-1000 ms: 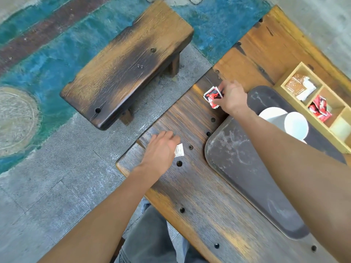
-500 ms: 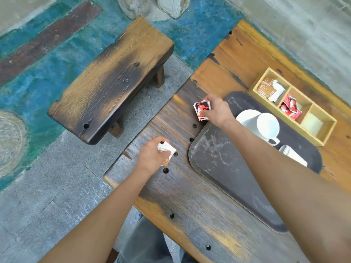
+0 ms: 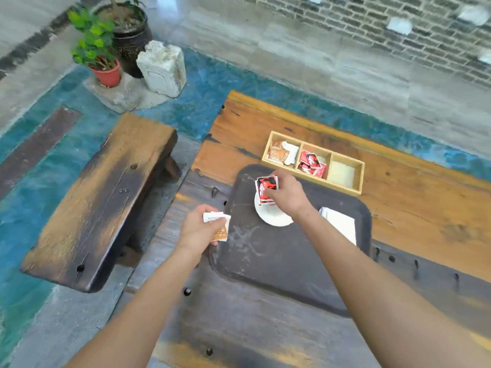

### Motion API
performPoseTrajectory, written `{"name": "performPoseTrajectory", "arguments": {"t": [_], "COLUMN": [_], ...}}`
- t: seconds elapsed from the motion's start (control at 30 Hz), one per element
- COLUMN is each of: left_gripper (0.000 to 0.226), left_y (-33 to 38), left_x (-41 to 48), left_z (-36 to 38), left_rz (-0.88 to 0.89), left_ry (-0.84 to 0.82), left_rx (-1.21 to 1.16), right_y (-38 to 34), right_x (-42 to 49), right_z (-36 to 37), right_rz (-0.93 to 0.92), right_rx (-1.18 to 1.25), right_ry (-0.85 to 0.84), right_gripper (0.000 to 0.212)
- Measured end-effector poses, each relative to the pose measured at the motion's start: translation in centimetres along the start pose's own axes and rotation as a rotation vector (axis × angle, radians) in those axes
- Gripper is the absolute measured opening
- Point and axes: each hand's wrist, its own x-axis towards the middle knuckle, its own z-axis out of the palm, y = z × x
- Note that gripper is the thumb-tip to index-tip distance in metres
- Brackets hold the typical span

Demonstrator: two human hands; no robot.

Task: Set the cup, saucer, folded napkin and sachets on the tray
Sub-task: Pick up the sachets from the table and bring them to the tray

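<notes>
A dark tray (image 3: 268, 266) lies on the wooden table. On it rests a white saucer (image 3: 275, 218); my right hand hides whatever stands on the saucer. A folded white napkin (image 3: 341, 223) lies at the tray's right side. My right hand (image 3: 288, 193) grips red sachets (image 3: 266, 188) above the saucer's far left rim. At the tray's left edge, my left hand (image 3: 199, 228) holds white and orange sachets (image 3: 219, 225).
A three-part wooden box (image 3: 313, 162) with more sachets stands just beyond the tray. A wooden bench (image 3: 101, 197) stands left of the table. Potted plants (image 3: 103, 43) and a stone block (image 3: 162, 67) are on the floor beyond.
Both hands lifted their sachets off the table and moved right toward the tray. The right hand now hangs over the saucer. The camera tilted up.
</notes>
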Motion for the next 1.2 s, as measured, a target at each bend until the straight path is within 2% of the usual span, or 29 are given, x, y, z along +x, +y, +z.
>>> {"name": "performPoseTrajectory", "arguments": {"t": [0.1,0.3,0.57,0.73,0.87,0.93,0.97,1.07,1.13,1.2], "left_gripper": [0.016,0.018,0.027,0.028,0.02,0.023,0.03,0.049,0.048,0.044], "left_y": [3.8,10.2,14.9,15.0,15.0,15.0,14.9,14.6,14.5,14.3], "left_x": [0.6,3.5,11.0,15.6,17.8,18.7,19.2,19.7,19.3,19.1], "left_z": [2.3,7.8,15.4,18.9,20.2,20.5,20.6,20.4,20.1,19.7], "left_rz": [0.035,0.078,0.094,0.07,0.015,0.026,0.082,0.384,0.508,0.558], "left_ry": [-0.027,-0.048,-0.094,-0.12,-0.155,-0.167,-0.161,-0.051,0.014,0.033], "left_rx": [-0.008,-0.023,0.082,0.134,0.144,0.182,0.256,0.699,0.786,0.791], "right_y": [1.0,4.1,8.9,11.4,12.3,12.2,12.1,11.8,11.4,10.9], "right_x": [-0.4,-0.4,2.4,5.4,8.0,9.1,9.7,11.7,12.8,13.8], "right_z": [-3.7,-9.6,-13.2,-13.0,-11.8,-11.2,-11.0,-10.3,-10.2,-10.1], "right_rz": [0.004,0.113,0.225,0.314,0.358,0.367,0.374,0.399,0.394,0.409], "right_rx": [0.036,0.199,0.387,0.45,0.506,0.535,0.547,0.565,0.553,0.544], "right_ry": [0.047,0.154,0.201,0.215,0.209,0.206,0.206,0.214,0.236,0.252], "right_gripper": [0.024,0.047,0.023,0.017,0.019,0.021,0.021,0.02,0.016,0.011]}}
